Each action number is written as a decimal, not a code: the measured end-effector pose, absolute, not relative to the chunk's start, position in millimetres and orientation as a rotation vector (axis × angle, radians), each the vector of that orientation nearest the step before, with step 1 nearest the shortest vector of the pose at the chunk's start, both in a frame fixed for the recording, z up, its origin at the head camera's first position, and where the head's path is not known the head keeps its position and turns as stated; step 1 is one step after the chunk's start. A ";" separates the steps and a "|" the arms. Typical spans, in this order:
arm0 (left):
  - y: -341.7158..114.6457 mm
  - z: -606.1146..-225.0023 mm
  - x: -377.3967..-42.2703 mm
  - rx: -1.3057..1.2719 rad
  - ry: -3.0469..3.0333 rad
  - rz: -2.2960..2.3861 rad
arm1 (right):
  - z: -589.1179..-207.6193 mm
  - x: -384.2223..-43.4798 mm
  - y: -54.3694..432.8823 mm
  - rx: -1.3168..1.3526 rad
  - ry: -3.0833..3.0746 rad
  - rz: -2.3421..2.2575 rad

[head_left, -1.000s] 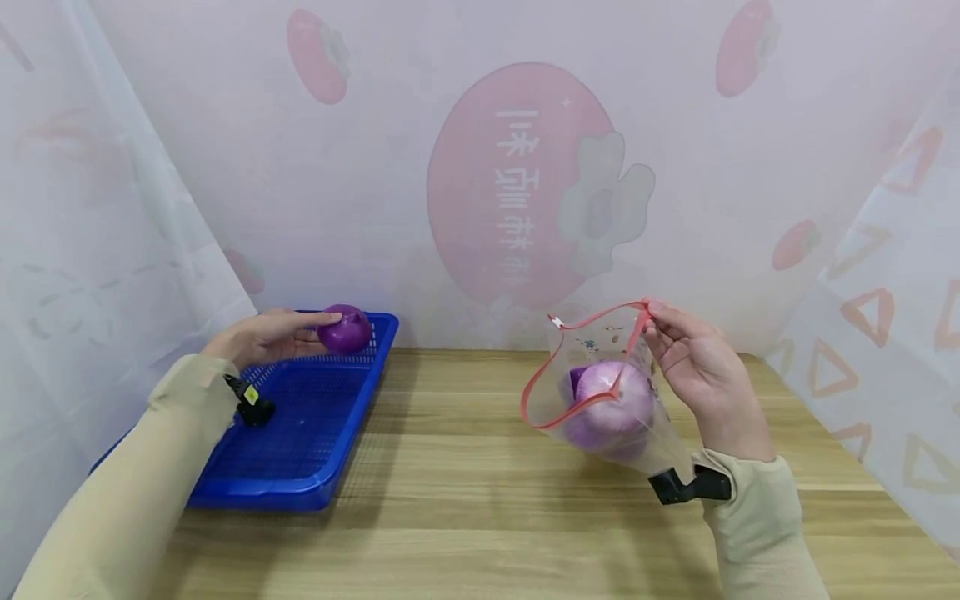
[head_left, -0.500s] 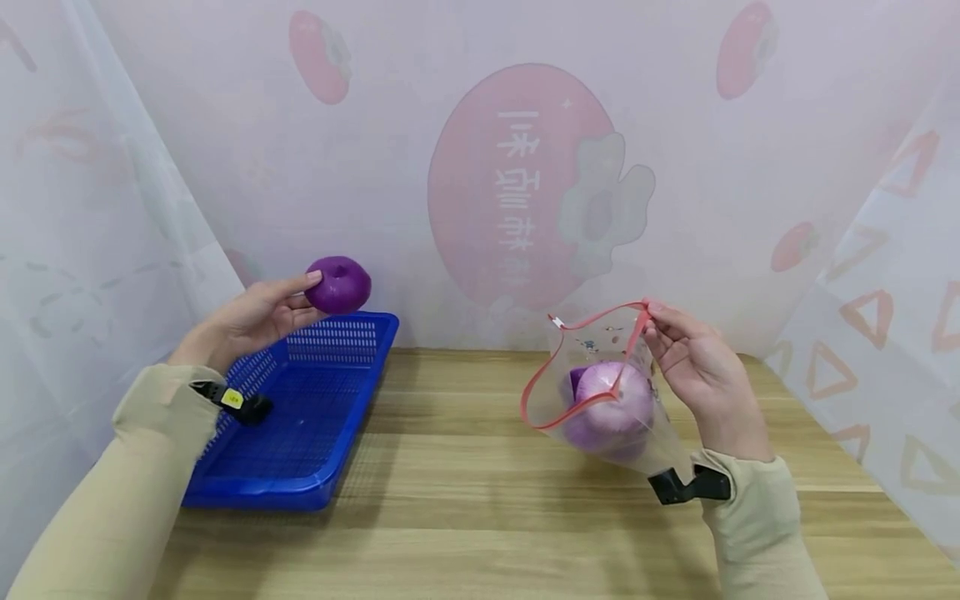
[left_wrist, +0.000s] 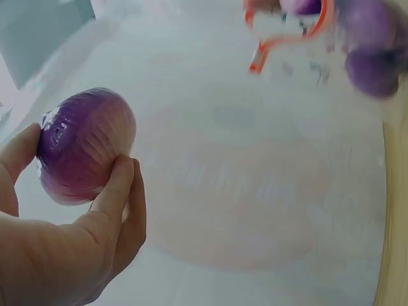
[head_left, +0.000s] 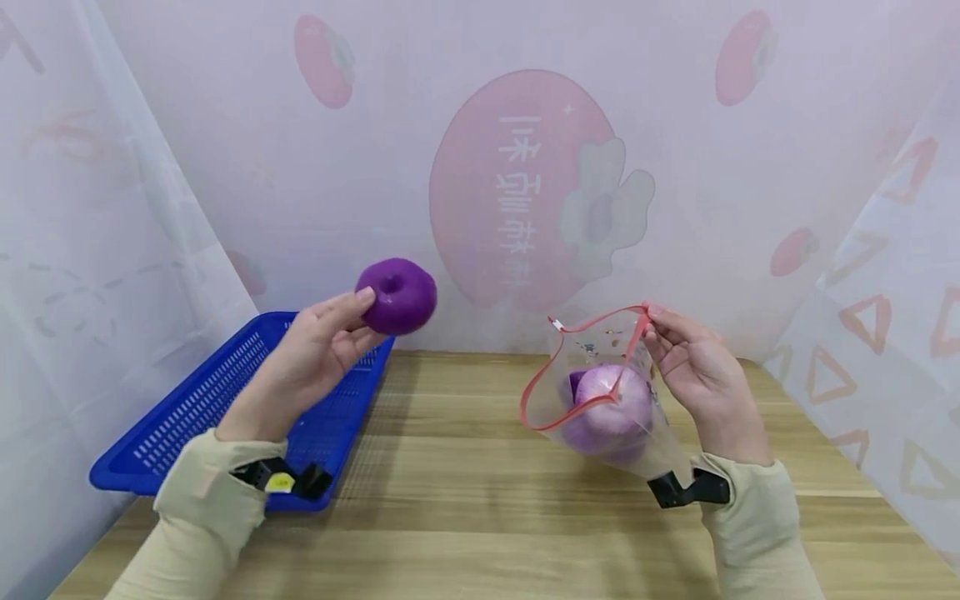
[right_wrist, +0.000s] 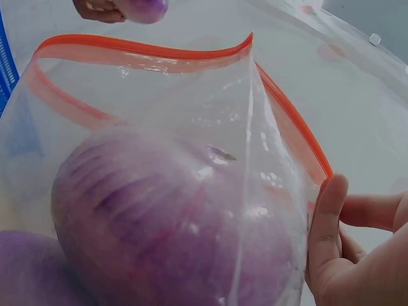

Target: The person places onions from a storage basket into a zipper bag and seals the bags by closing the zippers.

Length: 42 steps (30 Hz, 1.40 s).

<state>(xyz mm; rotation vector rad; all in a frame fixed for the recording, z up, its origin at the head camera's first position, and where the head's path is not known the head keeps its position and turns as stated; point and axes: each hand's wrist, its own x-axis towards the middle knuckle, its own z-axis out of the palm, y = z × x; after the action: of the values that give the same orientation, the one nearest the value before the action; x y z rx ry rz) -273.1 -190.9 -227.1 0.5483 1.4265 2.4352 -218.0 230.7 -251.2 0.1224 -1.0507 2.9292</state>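
My left hand [head_left: 311,362] grips a shiny purple onion [head_left: 405,298] between thumb and fingers, raised above the far right corner of the blue basket. The left wrist view shows the onion [left_wrist: 89,146] with a streaked, paler side. My right hand [head_left: 701,367] pinches the red-edged rim of a clear zip bag [head_left: 573,413] at its right corner. The bag's mouth gapes toward the left. Inside sit purple onions; a large pale one [right_wrist: 172,217] lies against the film, with a darker one [right_wrist: 32,271] beside it. How many the bag holds, I cannot tell.
A blue slotted basket [head_left: 176,425] stands on the wooden table [head_left: 450,500] at the left, partly behind my left arm. A printed pale curtain [head_left: 360,167] closes off the back and both sides. The bag is at the table's right half.
My left hand has lifted the onion up out of the basket area and carried it to the right. My right hand and the bag have stayed in place.
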 end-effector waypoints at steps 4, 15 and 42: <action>-168.2 -233.0 -252.3 0.639 1.453 2.385 | -249.9 -218.2 229.8 0.125 -1.056 2.929; -108.1 -243.8 -226.3 0.592 1.476 2.332 | -248.5 -217.9 229.3 0.134 -1.074 2.919; -33.0 -272.0 -213.7 0.721 2.123 2.211 | -249.3 -214.5 230.4 0.163 -1.083 2.968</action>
<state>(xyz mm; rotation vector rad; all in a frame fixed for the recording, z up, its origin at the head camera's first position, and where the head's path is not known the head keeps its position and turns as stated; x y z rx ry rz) -213.7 -33.0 -272.0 0.7208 2.1234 2.2106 -214.5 230.4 -249.3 0.1635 -1.0828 2.9683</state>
